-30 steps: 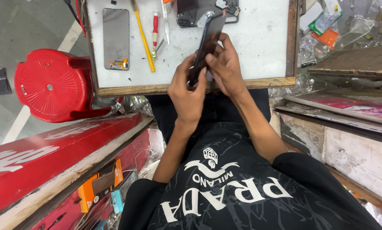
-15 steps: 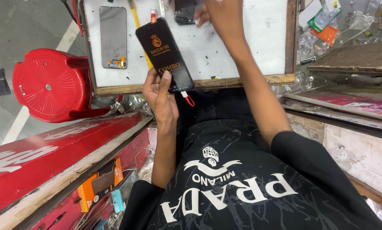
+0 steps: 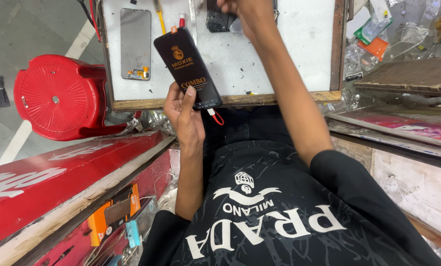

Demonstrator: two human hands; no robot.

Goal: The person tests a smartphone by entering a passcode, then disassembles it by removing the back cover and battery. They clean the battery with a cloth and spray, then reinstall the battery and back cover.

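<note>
Black and glossy, a flat phone screen panel (image 3: 187, 67) with gold print on its face was held up in the left hand (image 3: 183, 116), gripped at its lower end with the thumb laid across the front, and tilted so that its top leaned away to the left. It was carried just above the near edge of the wooden tray (image 3: 230, 100), partly overlapping the tray's white surface. A red tab (image 3: 214, 116) was seen hanging from the panel's lower corner, just off the tray's near edge.

The right hand (image 3: 242, 15) was stretched to the far side of the tray, laid over a dark phone body (image 3: 216, 19) at the top border of the view; whether the fingers were closed on it could not be told, the hand being cut off by the border.

Other items recorded:
- Grey phone frame (image 3: 135, 43), lying flat on the tray's left part.
- Yellow-handled tool (image 3: 159, 11) and red-handled tool (image 3: 182, 20), lying on the tray beyond the panel.
- Red plastic stool (image 3: 58, 96), standing left of the tray.
- Red signboard (image 3: 48, 177), slanting below and left of the tray.
- Clear plastic wrappers (image 3: 393, 39), heaped right of the tray.
</note>
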